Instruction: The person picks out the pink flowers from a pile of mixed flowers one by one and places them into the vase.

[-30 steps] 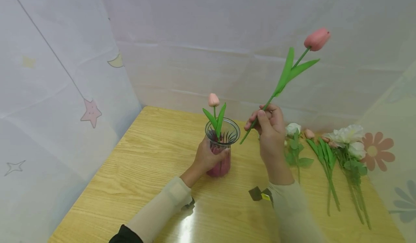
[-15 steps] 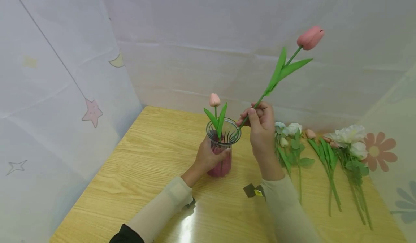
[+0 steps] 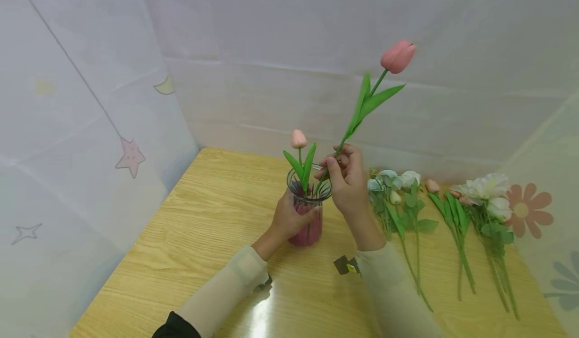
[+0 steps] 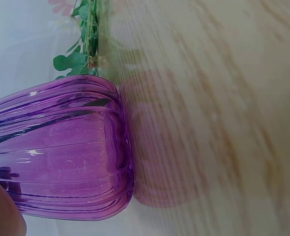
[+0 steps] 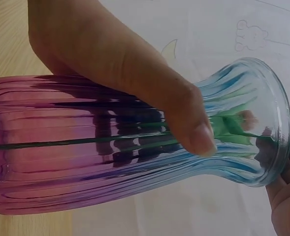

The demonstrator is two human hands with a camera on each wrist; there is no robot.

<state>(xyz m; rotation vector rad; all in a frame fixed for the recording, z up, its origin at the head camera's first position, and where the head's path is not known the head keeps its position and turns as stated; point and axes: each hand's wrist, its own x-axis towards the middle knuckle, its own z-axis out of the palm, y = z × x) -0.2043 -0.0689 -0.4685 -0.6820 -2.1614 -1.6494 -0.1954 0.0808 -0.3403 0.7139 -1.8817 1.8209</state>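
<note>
My left hand (image 3: 291, 218) grips a ribbed glass vase (image 3: 309, 230) around its middle; the glass fades from pink-purple below to clear blue at the flared rim. A pale pink tulip (image 3: 298, 139) with two green leaves stands in it. Between thumb and fingers, my right hand (image 3: 353, 190) pinches the stem of a darker pink tulip (image 3: 398, 57), tilted up to the right. Its lower stem dips inside the vase mouth. In the right wrist view the left thumb (image 5: 189, 118) lies across the vase, and right-hand fingers (image 5: 287, 206) show by the rim.
Right of the vase, pale blue and white flowers (image 3: 409, 179), a bunch of tulips (image 3: 454, 217) and white blooms (image 3: 486, 187) lie on the wooden table (image 3: 181, 237). A printed cloth backdrop (image 3: 253, 92) hangs behind the table.
My right hand has moved left with the darker tulip, and its stem end has gone from beside the vase to inside its mouth. The left hand and vase have stayed put.
</note>
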